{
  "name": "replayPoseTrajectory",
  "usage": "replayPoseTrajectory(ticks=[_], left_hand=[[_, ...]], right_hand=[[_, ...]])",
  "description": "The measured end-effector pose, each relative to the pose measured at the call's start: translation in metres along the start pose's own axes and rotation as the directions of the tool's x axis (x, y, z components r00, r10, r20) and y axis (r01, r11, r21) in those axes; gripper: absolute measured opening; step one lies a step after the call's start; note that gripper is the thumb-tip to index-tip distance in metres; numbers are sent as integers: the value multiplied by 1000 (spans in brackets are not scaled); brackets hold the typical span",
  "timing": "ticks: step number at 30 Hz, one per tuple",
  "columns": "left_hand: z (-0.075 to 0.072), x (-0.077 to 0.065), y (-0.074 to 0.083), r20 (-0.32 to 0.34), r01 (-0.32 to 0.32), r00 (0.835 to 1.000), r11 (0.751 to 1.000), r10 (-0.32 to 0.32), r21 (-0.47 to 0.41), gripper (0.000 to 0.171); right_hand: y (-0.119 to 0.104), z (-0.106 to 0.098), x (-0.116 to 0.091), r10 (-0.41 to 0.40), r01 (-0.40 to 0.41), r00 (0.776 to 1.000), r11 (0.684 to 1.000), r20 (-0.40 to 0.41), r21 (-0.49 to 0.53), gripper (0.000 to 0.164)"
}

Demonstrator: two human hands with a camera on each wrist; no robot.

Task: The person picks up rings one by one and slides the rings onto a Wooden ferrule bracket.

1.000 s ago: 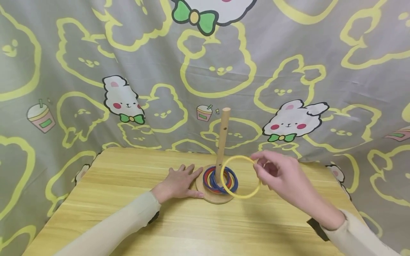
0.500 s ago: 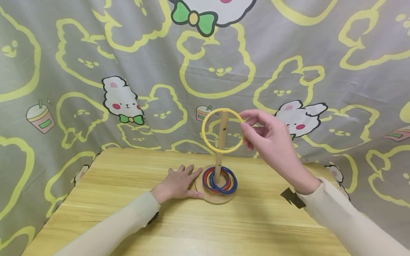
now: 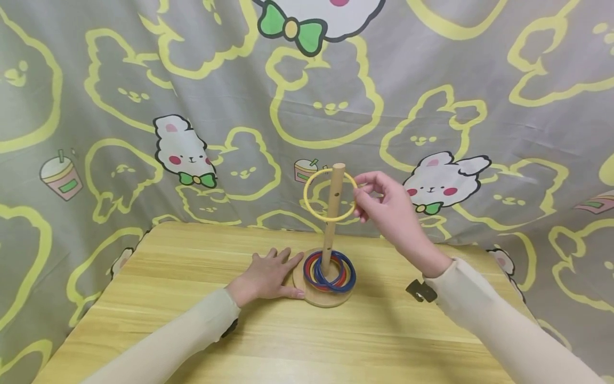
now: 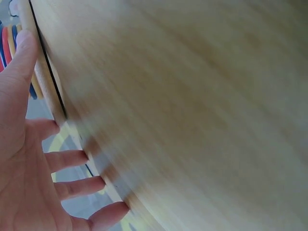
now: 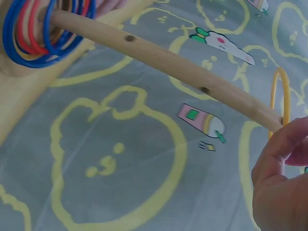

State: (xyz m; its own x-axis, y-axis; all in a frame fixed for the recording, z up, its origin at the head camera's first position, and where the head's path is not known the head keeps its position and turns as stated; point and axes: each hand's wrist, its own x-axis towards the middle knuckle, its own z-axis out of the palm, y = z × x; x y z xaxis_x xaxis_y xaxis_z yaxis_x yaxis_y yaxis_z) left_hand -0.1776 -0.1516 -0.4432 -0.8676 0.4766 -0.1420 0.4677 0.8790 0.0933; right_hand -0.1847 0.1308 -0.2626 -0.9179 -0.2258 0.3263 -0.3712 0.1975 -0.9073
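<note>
A wooden peg point(image 3: 331, 234) stands upright on a round wooden base point(image 3: 326, 301). Several blue, red and yellow rings point(image 3: 352, 278) lie loosely piled around its foot. My right hand point(image 3: 390, 208) pinches the right side of a yellow ring point(image 3: 331, 219) between thumb and fingers. That ring now encircles the peg just below its top, as the right wrist view also shows with the yellow ring point(image 5: 286, 91) round the peg's end. My left hand point(image 3: 266, 274) lies spread on the table, thumb and index finger touching the base's left edge; in the left wrist view its thumb point(image 4: 24, 57) reaches the base.
The light wooden table point(image 3: 192, 266) extends on both sides of the base. Right behind its far edge hangs a grey curtain point(image 3: 240, 106) printed with yellow outlines and white rabbits.
My right hand has raised the yellow ring from beside the pile up to the peg's top, moved left, and lowered it around the tip. My left hand has stayed still.
</note>
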Motion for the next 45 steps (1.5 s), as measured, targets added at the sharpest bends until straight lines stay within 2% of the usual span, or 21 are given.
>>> replayPoseTrajectory(ticks=[7, 14, 22, 31, 38, 45], left_hand=[[1, 1, 0, -1, 1, 1000, 1000, -1, 2, 105], [1, 3, 0, -3, 6, 1000, 1000, -6, 25, 106], [1, 4, 3, -10, -13, 1000, 1000, 13, 22, 104], [0, 4, 3, 1, 0, 1000, 1000, 0, 19, 105], [0, 3, 1, -3, 12, 1000, 1000, -12, 2, 106], [2, 2, 0, -6, 10, 1000, 1000, -10, 5, 107]], right_hand=[[32, 14, -4, 101, -102, 994, 995, 41, 7, 25], [71, 28, -12, 194, -193, 979, 981, 71, -10, 27], [104, 37, -31, 283, -281, 958, 959, 44, -44, 27], [125, 38, -46, 336, -336, 940, 942, 65, -12, 29], [138, 41, -49, 363, -363, 927, 932, 99, -16, 25], [137, 35, -57, 346, -342, 936, 937, 55, -78, 23]])
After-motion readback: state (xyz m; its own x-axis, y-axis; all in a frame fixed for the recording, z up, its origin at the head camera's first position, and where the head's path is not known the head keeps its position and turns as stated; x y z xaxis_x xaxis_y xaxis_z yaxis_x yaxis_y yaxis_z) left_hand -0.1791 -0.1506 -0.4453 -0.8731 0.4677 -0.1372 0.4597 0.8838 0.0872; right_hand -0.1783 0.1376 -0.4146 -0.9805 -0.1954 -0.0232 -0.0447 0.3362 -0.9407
